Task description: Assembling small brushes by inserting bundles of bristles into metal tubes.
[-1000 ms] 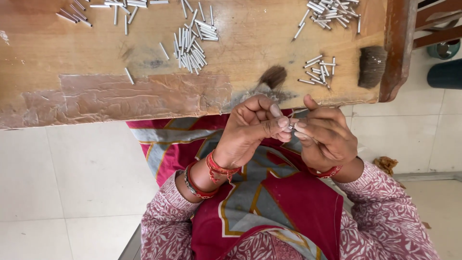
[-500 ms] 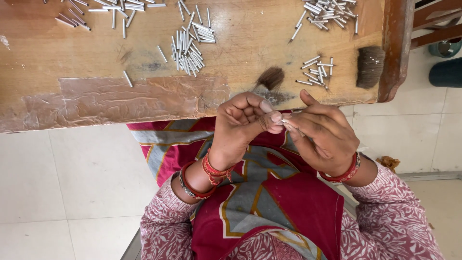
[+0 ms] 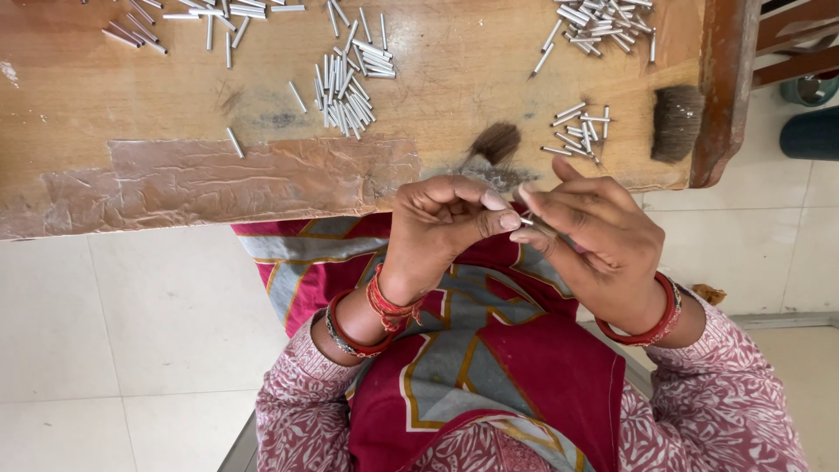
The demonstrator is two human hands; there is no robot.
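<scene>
— Both hands are brought together just off the near edge of the workbench (image 3: pixel 218 188). The left hand (image 3: pixel 446 229) is curled, thumb and forefinger pinched; the right hand (image 3: pixel 603 240) is pressed to it fingertip to fingertip.

— What is gripped between them?

— A small metal tube (image 3: pixel 527 221) is pinched at the meeting point, only its pale end being shown. Which hand bears most of the grip cannot be told. It appears to be held close so that fine work can be steadied by both sets of fingers.

— And what is laid out beyond?

— A dark hair tuft (image 3: pixel 496 142) is set on the bench edge just above the hands, probably kept within easy reach. A loose pile of tubes (image 3: pixel 345 92) is spread to the left, a smaller cluster of tubes (image 3: pixel 578 131) to the right, with a broader hair bundle (image 3: pixel 676 122) beside the wooden upright (image 3: pixel 725 87).

— Is anything in the way?

— Nothing is placed between hands and bench; a patch of clear tape (image 3: pixel 262 170) is stuck along the edge, well left.
</scene>
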